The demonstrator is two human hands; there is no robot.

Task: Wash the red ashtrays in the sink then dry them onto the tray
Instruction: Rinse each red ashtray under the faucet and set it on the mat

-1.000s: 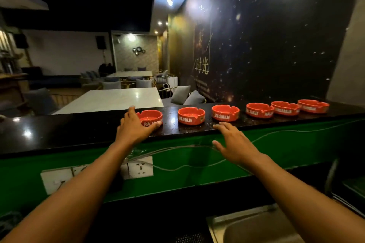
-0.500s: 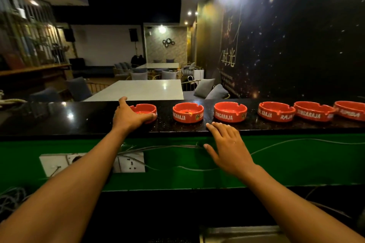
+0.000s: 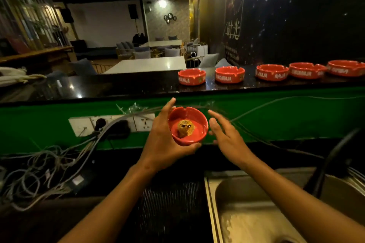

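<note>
Red ashtray (image 3: 188, 125), round and shiny with a brown crumpled lump inside, cupped in curled left hand (image 3: 164, 142) fingers before the green wall, right hand (image 3: 225, 136) beside it, fingers spread, holding nothing, steel sink (image 3: 256, 213) below.

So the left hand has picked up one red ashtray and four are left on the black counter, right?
Not quite: the head view shows five red ashtrays left on the black counter, not four. The left hand does hold the picked-up ashtray.
</note>
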